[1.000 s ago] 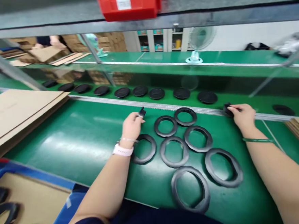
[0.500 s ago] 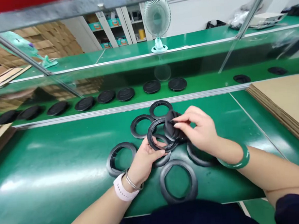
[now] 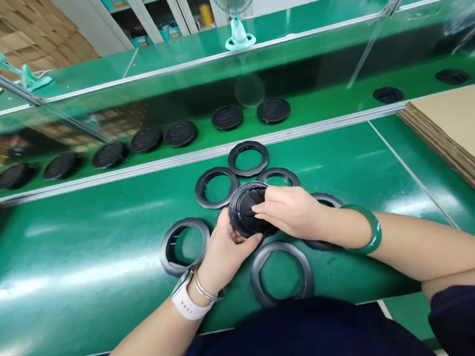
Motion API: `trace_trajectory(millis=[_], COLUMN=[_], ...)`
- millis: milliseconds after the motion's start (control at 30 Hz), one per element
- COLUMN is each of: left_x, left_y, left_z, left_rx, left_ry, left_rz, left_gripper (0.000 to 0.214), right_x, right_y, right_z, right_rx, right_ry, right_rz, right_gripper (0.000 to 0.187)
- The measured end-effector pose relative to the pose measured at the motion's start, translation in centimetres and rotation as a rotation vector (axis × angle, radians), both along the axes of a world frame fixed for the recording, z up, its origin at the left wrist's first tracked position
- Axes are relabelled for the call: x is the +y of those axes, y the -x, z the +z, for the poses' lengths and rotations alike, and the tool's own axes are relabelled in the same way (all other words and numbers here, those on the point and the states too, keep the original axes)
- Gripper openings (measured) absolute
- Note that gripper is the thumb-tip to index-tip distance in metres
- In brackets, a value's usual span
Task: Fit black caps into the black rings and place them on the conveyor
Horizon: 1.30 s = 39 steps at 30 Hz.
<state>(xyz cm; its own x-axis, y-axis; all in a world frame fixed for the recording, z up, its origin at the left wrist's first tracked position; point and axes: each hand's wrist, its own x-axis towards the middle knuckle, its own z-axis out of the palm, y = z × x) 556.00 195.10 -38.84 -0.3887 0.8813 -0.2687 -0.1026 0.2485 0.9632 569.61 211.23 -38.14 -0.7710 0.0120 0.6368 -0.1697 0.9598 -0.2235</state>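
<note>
My left hand (image 3: 228, 249) holds a black rubber ring (image 3: 237, 213) from below and behind, at the middle of the green belt. A black ribbed round insert (image 3: 250, 212) sits in that ring, and my right hand (image 3: 290, 209) grips it from the right. Its fingers cover much of the insert's face. Loose black rings lie around my hands: one (image 3: 248, 158) at the back, one (image 3: 216, 187) to the left of it, one (image 3: 184, 247) beside my left hand, and one (image 3: 281, 272) in front. Two more (image 3: 278, 176) are partly hidden behind my right hand.
Black round lids (image 3: 227, 117) stand in a row on a green shelf beyond a metal rail (image 3: 203, 156), behind a glass panel (image 3: 374, 43). Stacked cardboard sheets (image 3: 454, 130) lie at the right. A fan (image 3: 236, 15) stands on the far bench.
My hands have come together over the rings. The black insert now sits inside the ring I lifted from the belt, and the ring lies flatter than before. The view has tilted downward.
</note>
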Motion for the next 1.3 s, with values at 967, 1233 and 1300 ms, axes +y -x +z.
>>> trace_trajectory(millis=[967,1233,1300], left_x=[-0.2,-0.2,0.1], left_y=[0.3,0.1,0.0], left_z=[0.4,0.3,0.5], left_rx=[0.205,0.206,0.097], left_ry=[0.056,0.005,-0.034], left_rz=[-0.038,-0.024,0.01], left_gripper=[0.058,0.059,0.061], right_x=[-1.6,-1.5,-1.0], right_y=[0.0,0.1,0.1], right_z=[0.2,1.5,1.7], right_rx=[-0.195,-0.198,-0.073], right_ry=[-0.102,-0.071,0.051], right_rz=[-0.085,-0.105,-0.169], right_gripper=[0.036,0.028,0.023])
